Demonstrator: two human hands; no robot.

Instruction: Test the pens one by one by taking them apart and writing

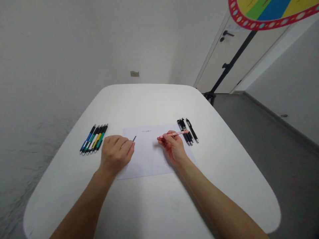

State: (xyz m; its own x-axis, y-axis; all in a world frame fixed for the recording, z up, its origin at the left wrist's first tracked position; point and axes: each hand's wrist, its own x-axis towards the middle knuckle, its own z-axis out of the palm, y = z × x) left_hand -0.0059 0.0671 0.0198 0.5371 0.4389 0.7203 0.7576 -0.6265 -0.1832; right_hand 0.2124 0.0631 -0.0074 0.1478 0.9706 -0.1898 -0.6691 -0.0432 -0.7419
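Observation:
My left hand (116, 152) is closed, pinching a thin pen refill (134, 138) whose dark end pokes out past the fingertips. Most of the refill is hidden by the fingers. In my right hand (173, 148) is a pink pen (179, 133), gripped between thumb and fingers and pointing toward the right. Both hands are over a white sheet of paper (147, 156), apart from each other. A short line of dark marks (146, 131) shows near the paper's far edge, too small to read.
Several coloured pens (94, 139) lie in a row left of the paper. Several black pens (186, 131) lie beyond my right hand, one slightly apart. All rest on a white table (149, 103) with rounded corners. A colourful wheel (269, 15) on a black stand (233, 61) is behind right.

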